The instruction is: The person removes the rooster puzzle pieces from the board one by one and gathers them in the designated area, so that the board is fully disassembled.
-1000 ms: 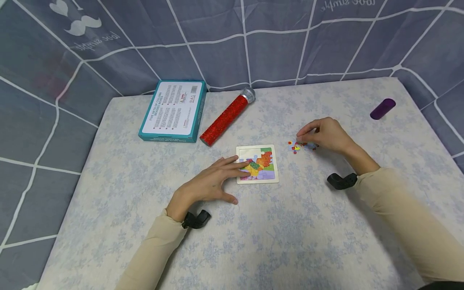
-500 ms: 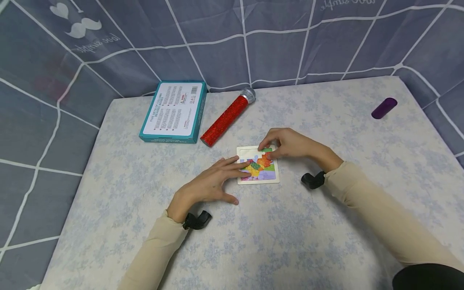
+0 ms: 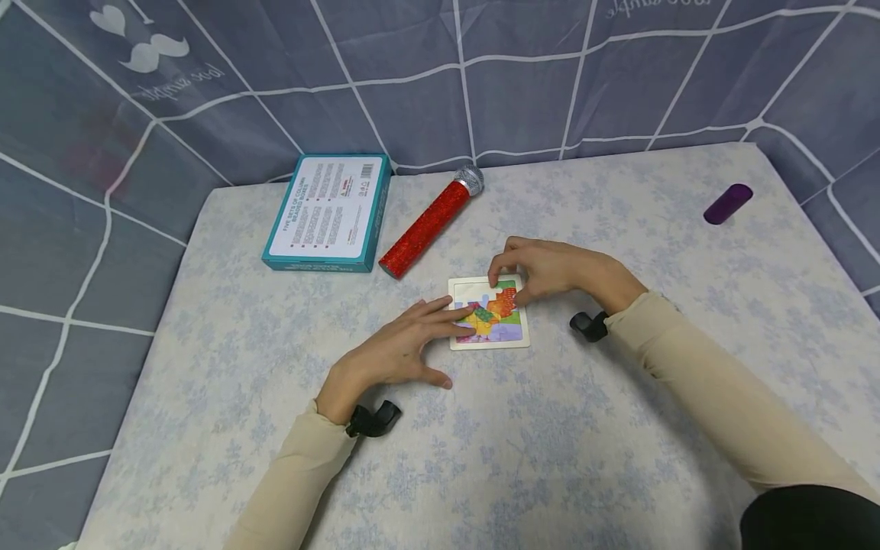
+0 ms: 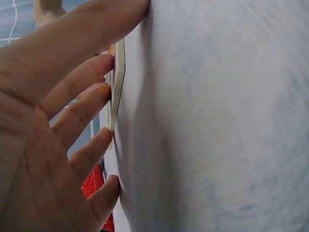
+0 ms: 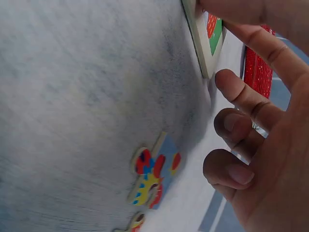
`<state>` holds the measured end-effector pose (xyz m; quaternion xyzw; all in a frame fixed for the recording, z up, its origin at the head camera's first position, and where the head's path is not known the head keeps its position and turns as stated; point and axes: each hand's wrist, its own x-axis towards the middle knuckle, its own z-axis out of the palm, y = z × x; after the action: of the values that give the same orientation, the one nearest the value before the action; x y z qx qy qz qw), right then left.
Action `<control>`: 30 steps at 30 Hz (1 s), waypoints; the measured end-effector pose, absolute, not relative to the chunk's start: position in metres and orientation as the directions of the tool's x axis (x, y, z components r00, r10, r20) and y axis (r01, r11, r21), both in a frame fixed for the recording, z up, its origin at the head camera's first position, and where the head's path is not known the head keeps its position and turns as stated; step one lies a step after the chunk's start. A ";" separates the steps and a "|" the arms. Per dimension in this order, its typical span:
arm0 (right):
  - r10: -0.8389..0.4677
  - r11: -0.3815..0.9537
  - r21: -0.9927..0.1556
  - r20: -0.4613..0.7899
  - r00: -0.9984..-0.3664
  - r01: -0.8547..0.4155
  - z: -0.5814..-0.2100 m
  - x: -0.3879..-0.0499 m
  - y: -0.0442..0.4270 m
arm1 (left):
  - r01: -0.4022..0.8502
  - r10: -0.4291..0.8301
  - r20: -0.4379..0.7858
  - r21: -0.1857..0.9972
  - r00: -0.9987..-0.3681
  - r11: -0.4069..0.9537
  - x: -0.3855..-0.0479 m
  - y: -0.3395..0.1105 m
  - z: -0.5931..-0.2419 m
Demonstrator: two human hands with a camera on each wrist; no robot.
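Note:
A white-framed puzzle board [image 3: 489,344] with a colourful picture lies flat on the table; its upper left shows a pale area. My left hand [image 3: 395,351] is spread from the left, fingertips resting on the board, the thumb apart on the cloth. My right hand [image 3: 560,273] grips the upper right corner, index finger at the top border and thumb at the right border. In the right wrist view, the thumb touches the board [image 5: 195,36], while the other fingers are bent. Loose picture pieces [image 5: 166,152] lie beside it on the cloth; my right hand hides them in the head view.
A teal and white box [image 3: 326,206] lies at the back left, with a red microphone [image 3: 426,229] next to it, slanting behind the board. A small purple cylinder [image 3: 728,204] lies at the back right. A grey curtain [image 3: 412,92] hangs behind the table.
My right hand has moved left from the loose pieces to the board, and its thumb has since shifted slightly right to the border. My left hand has stayed put.

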<state>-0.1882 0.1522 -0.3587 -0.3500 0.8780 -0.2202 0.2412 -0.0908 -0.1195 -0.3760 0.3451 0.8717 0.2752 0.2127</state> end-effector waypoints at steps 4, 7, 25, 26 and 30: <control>-0.713 0.688 -0.482 -0.306 -0.631 -0.543 -0.356 -0.188 0.149 | 0.480 0.717 -0.183 0.630 -0.672 0.611 -0.090 -0.119 -0.375; -0.707 0.699 -0.452 -0.323 -0.629 -0.554 -0.356 -0.188 0.146 | 0.483 0.719 -0.182 0.629 -0.671 0.609 -0.090 -0.119 -0.375; -0.769 0.638 -0.293 -0.290 -0.570 -0.712 -0.344 -0.188 0.145 | 0.462 0.696 -0.209 0.614 -0.687 0.640 -0.090 -0.120 -0.372; -0.766 0.641 -0.281 -0.301 -0.569 -0.714 -0.342 -0.188 0.144 | 0.464 0.697 -0.208 0.613 -0.686 0.639 -0.090 -0.120 -0.372; -0.750 0.651 -0.256 -0.357 -0.556 -0.714 -0.336 -0.190 0.138 | 0.480 0.703 -0.199 0.604 -0.683 0.637 -0.090 -0.118 -0.371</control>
<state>-0.1895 0.1377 -0.3361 -0.4154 0.8812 -0.0409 0.2218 -0.0903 -0.1183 -0.3715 0.3365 0.8791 0.2616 0.2134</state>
